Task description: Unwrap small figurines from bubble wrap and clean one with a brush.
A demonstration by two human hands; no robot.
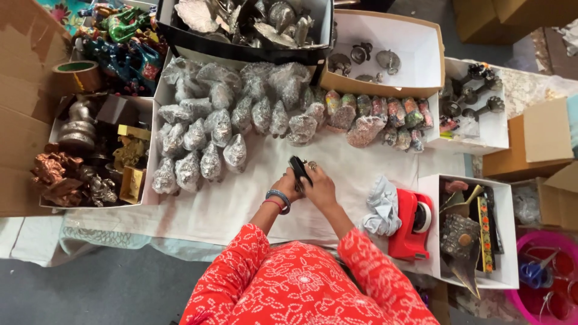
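Observation:
Both hands meet over the white table cover (241, 198) near its middle. My left hand (288, 185), with bangles at the wrist, and my right hand (319, 185), with a ring, together grip a small dark object (298, 168) held upright between them. Just beyond the hands lie rows of silver bubble-wrapped figurines (205, 141) and a group of colourful wrapped ones (385, 114). I wear red sleeves with a white pattern.
A red tape dispenser (412, 224) and crumpled pale cloth (382, 210) sit to the right. White boxes hold metal figurines at left (90, 156), small metal pieces at the back (373, 57) and ornate items at right (469, 232). A brown tape roll (77, 75) lies far left.

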